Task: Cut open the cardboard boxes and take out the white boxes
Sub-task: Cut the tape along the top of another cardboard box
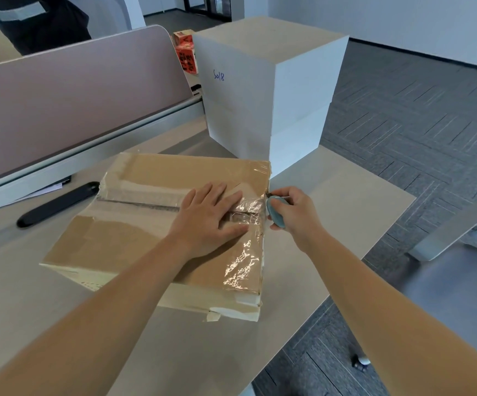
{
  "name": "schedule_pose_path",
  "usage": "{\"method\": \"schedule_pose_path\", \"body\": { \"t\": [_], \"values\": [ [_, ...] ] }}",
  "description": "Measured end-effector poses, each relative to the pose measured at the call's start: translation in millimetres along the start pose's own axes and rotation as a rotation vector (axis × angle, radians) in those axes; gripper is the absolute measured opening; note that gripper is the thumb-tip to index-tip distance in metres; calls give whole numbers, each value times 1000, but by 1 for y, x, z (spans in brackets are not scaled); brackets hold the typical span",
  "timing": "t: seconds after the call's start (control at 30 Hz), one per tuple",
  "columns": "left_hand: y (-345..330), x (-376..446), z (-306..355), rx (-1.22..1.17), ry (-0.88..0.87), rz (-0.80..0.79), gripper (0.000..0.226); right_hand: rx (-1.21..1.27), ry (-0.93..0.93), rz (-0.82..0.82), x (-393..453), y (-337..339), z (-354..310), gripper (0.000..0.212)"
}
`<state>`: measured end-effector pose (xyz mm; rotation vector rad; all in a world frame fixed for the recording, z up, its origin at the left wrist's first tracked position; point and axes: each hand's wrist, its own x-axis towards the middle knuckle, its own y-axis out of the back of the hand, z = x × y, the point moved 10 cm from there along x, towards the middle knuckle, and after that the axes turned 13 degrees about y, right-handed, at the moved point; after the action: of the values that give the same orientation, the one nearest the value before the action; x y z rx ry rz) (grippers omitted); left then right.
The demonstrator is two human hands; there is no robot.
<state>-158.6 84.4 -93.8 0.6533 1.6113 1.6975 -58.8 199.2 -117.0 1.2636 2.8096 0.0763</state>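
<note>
A flat brown cardboard box (123,241) wrapped in shiny clear tape lies on the desk in front of me. My left hand (208,218) presses flat on its top, fingers spread, near the taped centre seam. My right hand (291,212) grips a light blue box cutter (276,211) at the box's right edge, its tip touching the tape where the seam ends. Behind the cardboard box stands a stack of white boxes (260,81); the top one carries blue handwriting on its side.
A black oblong object (57,204) lies on the pale desk (345,201) to the left, below a mauve divider panel (74,95). Red printed cartons (186,52) sit behind the white stack. The desk's edge runs right of my arm, with grey carpet (417,124) beyond.
</note>
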Motion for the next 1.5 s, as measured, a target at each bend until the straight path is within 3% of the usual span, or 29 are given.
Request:
{"method": "schedule_pose_path", "body": {
  "t": [0.2,0.73,1.17,1.33,1.5],
  "values": [
    [-1,1,-1,5,3,1,99,53,-10,-11,-1,-1,5,8],
    [1,1,-1,-24,17,28,97,-243,140,-215,-3,-7,-11,11],
    [2,0,-1,-29,13,31,97,-187,143,-281,-19,-13,-7,12],
    [2,1,-1,-29,21,34,98,-39,65,-292,-28,-14,-1,12],
    [3,0,-1,-37,28,23,98,-3,33,-306,-36,-17,1,22]
  ]
}}
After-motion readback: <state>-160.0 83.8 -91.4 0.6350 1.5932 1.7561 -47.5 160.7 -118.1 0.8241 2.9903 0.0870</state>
